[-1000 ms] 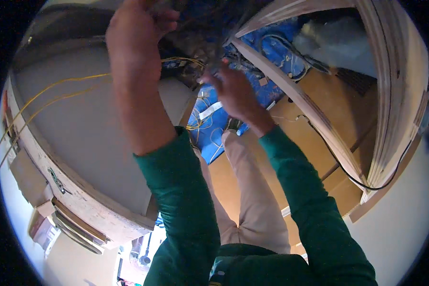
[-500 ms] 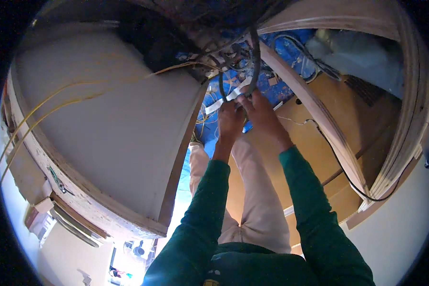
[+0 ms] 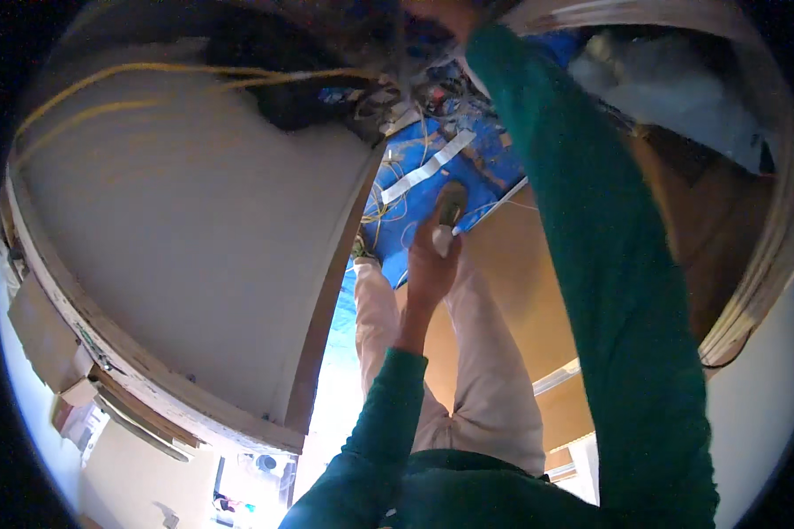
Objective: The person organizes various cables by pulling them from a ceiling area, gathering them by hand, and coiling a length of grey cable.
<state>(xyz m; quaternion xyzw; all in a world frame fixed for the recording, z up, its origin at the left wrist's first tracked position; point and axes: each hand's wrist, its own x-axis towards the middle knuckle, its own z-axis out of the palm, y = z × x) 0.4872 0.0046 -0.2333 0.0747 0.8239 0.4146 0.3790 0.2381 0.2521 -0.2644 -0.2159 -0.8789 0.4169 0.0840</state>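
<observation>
My left hand is low over my right leg, its thumb and fingers apart. Through that gap show a pale patch, seemingly my trouser leg, and my shoe; I make out nothing held. My right arm stretches up across the view. At the top edge my right hand is a dim smear among dark cables, so its fingers and anything in them cannot be made out. Two yellow cables arc from the left toward the dark cable clutter.
A large grey-white panel fills the left. Curved wooden framing and a brown board stand at the right, below a grey plastic sheet. Blue sheeting with a white strip and loose yellow wires covers the floor.
My hands were together on a looped dark cable. Now my right hand has gone up to the top edge, and my left has come off the loop and sits lower. The yellow cables have swung upward.
</observation>
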